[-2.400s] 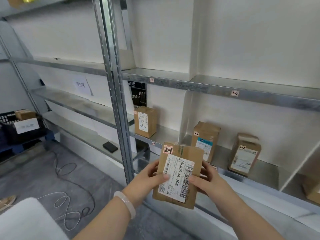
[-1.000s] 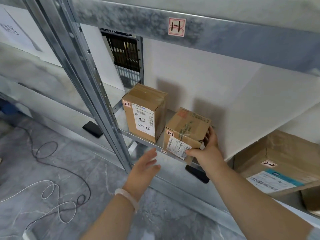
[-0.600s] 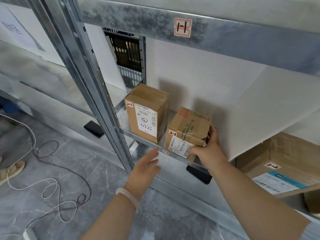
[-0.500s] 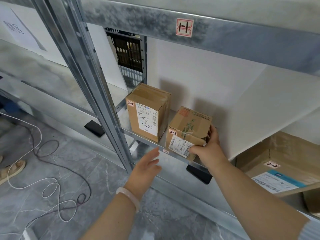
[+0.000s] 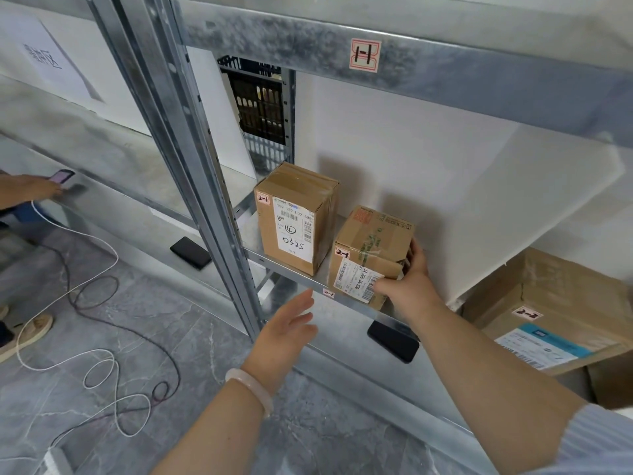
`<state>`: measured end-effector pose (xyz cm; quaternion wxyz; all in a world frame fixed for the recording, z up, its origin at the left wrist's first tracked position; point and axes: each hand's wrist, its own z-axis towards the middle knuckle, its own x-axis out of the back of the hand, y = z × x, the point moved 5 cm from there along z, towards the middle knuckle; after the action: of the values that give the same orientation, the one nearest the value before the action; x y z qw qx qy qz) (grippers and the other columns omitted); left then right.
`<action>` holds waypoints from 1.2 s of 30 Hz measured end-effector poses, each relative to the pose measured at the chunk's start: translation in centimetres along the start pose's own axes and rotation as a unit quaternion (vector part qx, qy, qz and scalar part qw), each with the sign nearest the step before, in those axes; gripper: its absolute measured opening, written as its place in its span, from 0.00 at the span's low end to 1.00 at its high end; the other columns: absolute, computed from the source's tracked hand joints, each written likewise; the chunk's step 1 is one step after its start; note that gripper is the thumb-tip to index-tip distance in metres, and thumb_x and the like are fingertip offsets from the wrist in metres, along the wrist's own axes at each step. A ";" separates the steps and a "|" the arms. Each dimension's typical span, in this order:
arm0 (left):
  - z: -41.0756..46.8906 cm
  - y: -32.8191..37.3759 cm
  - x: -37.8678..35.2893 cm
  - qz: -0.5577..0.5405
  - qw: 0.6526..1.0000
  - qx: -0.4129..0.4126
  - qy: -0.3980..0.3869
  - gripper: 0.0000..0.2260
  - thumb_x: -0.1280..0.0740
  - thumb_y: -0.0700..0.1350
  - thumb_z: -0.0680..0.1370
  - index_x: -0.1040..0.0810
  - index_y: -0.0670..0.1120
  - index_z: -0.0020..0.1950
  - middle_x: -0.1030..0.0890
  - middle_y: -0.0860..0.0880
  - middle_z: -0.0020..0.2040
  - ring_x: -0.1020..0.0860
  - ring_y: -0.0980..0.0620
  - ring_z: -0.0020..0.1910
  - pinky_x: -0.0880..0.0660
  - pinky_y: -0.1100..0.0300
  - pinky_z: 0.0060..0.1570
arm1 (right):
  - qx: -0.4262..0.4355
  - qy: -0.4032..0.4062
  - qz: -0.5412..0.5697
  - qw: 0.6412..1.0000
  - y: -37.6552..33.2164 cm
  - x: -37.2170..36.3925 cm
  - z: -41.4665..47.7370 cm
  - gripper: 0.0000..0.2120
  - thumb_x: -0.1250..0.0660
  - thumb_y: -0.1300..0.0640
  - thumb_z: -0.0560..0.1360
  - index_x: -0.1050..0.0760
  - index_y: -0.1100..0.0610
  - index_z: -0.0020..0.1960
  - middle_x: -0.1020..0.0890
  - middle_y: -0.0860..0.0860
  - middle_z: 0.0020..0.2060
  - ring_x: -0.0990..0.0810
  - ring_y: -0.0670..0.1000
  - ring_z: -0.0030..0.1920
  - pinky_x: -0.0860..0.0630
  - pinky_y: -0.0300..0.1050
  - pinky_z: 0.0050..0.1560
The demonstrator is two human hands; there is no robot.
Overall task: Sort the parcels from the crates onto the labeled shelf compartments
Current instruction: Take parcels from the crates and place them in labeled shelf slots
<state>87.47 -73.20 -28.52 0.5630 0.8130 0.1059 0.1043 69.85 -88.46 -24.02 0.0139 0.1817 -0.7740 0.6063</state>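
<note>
A small parcel (image 5: 368, 255) marked 2-1 is being set on the shelf (image 5: 294, 274) bearing the matching 2-1 tag (image 5: 328, 293), just beside a taller parcel (image 5: 294, 217) with the same mark. It is being gripped at its right side by the right hand (image 5: 406, 286), while the left hand (image 5: 287, 329) is being held open and empty below the shelf edge. Placement is judged nearly finished; release is being called for next, then another parcel is to be fetched.
</note>
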 end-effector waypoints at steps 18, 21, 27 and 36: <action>-8.5 1.6 -1.5 0.187 0.972 -0.062 0.131 0.24 0.30 0.52 0.78 0.34 0.64 0.72 0.30 0.58 0.68 0.29 0.60 0.63 0.32 0.65 0.60 | 0.088 -0.105 -0.224 0.965 1.4 0.8 -12.3 0.40 0.27 0.47 0.72 0.48 0.40 0.76 0.42 0.43 0.76 0.42 0.49 0.76 0.35 0.49 0.70; -13.1 1.9 -1.4 0.308 0.927 -0.089 0.194 0.26 0.31 0.55 0.78 0.33 0.60 0.75 0.30 0.59 0.70 0.30 0.58 0.67 0.33 0.61 0.68 | 0.195 -0.192 -0.277 0.921 0.6 0.2 -15.0 0.39 0.28 0.47 0.73 0.47 0.42 0.76 0.42 0.38 0.74 0.44 0.44 0.75 0.40 0.44 0.72; -24.5 1.3 -2.0 0.446 0.825 -0.084 0.337 0.30 0.40 0.63 0.71 0.24 0.51 0.70 0.22 0.48 0.67 0.24 0.45 0.66 0.26 0.47 0.65 | 0.358 -0.319 -0.337 0.810 0.5 -2.2 -22.0 0.40 0.30 0.41 0.73 0.46 0.43 0.78 0.48 0.41 0.78 0.51 0.43 0.77 0.49 0.43 0.76; -44.6 -0.3 -1.3 0.517 0.707 0.030 0.481 0.27 0.39 0.61 0.72 0.22 0.51 0.67 0.20 0.45 0.64 0.21 0.41 0.61 0.21 0.45 0.57 | 0.516 -0.443 -0.310 0.665 -0.9 -6.8 -38.1 0.41 0.32 0.37 0.73 0.51 0.41 0.78 0.54 0.38 0.77 0.59 0.42 0.77 0.53 0.45 0.77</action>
<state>73.27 -33.60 -13.51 0.2688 0.5961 -0.0718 0.7531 68.89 -50.83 -14.79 -0.2390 0.6363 -0.1516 0.7176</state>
